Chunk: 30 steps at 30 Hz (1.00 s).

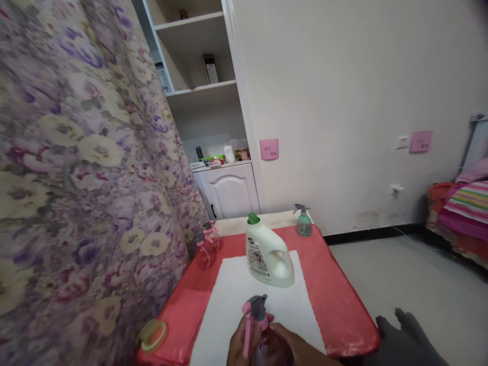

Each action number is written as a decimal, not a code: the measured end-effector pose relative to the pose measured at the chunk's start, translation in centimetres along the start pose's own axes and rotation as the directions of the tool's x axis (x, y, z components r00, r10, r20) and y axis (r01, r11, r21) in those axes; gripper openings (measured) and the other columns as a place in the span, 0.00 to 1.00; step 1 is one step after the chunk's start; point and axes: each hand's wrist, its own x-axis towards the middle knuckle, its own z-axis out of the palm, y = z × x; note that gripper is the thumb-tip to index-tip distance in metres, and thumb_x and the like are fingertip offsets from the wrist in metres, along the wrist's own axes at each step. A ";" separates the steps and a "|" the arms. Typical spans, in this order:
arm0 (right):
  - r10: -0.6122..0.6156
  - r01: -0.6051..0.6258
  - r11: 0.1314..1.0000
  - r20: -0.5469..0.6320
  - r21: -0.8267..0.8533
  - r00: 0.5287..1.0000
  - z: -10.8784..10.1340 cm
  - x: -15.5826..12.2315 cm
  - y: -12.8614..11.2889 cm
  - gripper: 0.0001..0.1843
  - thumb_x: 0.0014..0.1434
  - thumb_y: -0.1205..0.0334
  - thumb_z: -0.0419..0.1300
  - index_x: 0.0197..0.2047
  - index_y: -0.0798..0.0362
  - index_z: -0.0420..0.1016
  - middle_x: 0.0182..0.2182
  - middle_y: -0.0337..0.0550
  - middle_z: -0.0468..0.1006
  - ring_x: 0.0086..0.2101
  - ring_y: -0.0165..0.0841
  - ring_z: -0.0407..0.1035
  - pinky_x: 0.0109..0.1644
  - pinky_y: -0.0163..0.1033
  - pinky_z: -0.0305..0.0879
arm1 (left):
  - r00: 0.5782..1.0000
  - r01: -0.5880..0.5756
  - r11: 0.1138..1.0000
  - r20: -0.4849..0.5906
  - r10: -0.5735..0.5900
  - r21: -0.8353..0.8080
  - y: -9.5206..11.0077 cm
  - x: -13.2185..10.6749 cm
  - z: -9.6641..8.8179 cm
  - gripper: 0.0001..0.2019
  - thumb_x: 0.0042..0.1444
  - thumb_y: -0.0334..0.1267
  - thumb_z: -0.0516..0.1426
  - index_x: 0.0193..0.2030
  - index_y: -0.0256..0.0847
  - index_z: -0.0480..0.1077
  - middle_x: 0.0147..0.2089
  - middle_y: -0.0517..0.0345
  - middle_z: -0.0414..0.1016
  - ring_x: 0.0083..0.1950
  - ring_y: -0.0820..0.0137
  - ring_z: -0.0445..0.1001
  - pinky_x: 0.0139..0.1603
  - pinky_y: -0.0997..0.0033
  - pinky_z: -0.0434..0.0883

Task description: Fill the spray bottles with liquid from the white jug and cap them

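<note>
At the bottom centre I hold a purple-tinted spray bottle with a pink trigger and a grey nozzle over a white cloth. My left hand wraps round its neck below the trigger. My right hand closes on the bottle's body from the right. Just beyond, a white detergent jug with a green cap stands upright on the cloth. The lower part of the held bottle is cut off by the frame's edge.
The table has a red cover. A teal spray bottle stands at its far right, two pink spray bottles at the left, a round lid at the near left corner. A floral curtain hangs left. A bed is right.
</note>
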 end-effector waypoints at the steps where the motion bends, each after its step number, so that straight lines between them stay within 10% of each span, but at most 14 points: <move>1: -0.015 0.015 1.000 -0.012 -0.018 1.000 0.1 -0.1 -0.3 0.43 0.40 0.44 0.74 0.58 0.49 0.69 0.49 0.49 0.77 0.52 0.47 0.70 0.58 0.50 0.63 | 1.000 -0.001 0.999 -0.013 0.001 -0.038 -0.1 0.1 0.0 0.23 0.40 0.54 0.69 0.38 0.39 0.78 0.37 0.47 0.83 0.43 0.52 0.80 0.43 0.59 0.74; 16: -0.064 0.064 0.998 -0.018 0.008 0.998 0.5 -0.3 -0.5 0.52 0.29 0.49 0.78 0.58 0.49 0.66 0.54 0.50 0.74 0.54 0.48 0.69 0.60 0.48 0.62 | 0.992 -0.042 0.980 -0.127 0.018 -0.192 0.7 0.7 -0.7 0.28 0.36 0.46 0.72 0.45 0.39 0.75 0.39 0.49 0.83 0.43 0.56 0.81 0.44 0.61 0.75; 30: -0.025 -0.005 0.968 -0.116 -0.251 0.993 -0.9 -0.3 2.3 0.54 0.30 0.53 0.76 0.61 0.48 0.61 0.60 0.50 0.66 0.59 0.50 0.62 0.62 0.49 0.57 | 0.886 -0.293 0.954 -0.395 0.243 -0.071 4.4 1.4 -2.9 0.25 0.36 0.44 0.73 0.42 0.39 0.76 0.49 0.49 0.80 0.36 0.67 0.80 0.36 0.72 0.76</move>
